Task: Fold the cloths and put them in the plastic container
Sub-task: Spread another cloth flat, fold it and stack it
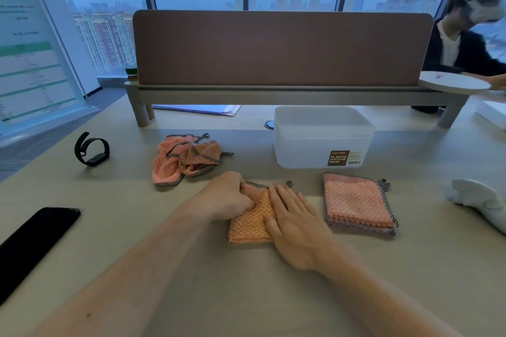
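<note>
Right hand (294,227) pressed flat, left hand (228,195) fingers pinching the orange cloth (250,223) mid-fold on the bench (246,295); next, crease it and move it toward the plastic container (323,135).

The box (323,139) is open on top, with nothing over it. A folded stack (358,202) sits just in front of the box. A messy pile (186,158) lies to its left. The counter (246,295) near the person is bare.

Left hand (228,195) curled, fingers pinching; right hand (294,224) flat, palm down.
</note>
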Motion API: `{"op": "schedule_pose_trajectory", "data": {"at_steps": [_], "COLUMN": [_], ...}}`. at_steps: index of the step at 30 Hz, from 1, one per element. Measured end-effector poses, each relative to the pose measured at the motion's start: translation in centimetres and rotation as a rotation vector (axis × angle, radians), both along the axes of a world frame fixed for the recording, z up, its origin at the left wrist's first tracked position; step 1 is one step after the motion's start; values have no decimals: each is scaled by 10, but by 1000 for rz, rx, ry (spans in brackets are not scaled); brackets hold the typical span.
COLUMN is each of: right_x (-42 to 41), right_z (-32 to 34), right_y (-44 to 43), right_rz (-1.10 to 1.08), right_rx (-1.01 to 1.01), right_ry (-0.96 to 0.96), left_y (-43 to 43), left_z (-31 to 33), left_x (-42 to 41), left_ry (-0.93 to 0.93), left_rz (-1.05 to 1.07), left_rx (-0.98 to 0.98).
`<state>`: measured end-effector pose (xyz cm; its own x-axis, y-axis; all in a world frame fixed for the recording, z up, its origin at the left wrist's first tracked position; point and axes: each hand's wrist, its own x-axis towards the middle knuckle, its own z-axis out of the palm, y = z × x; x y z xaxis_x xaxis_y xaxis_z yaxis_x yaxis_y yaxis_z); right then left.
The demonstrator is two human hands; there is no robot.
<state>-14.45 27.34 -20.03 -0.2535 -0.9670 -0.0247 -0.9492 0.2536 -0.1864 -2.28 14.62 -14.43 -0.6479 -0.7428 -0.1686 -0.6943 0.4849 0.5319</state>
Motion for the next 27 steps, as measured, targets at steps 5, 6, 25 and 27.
{"op": "schedule_pose_trajectory", "data": {"at_steps": [5,6,25,27], "right_x": [-1,-3,-135,-144], "right_z": [10,16,57,54], "right_y": [3,4,64,67], "right_rz": [-9,-21,-533,-550], "right_rx": [-63,-92,-617,-575], "right_ry": [-204,-324,-807,-675], "left_y": [5,7,68,68], "left_z": [18,23,4,-1], "left_x": [-2,-3,-143,-152], "left_ry": [258,290,562,553], "left_rz": [-2,2,-7,-4], "left_rx": [414,461,-25,-9]}}
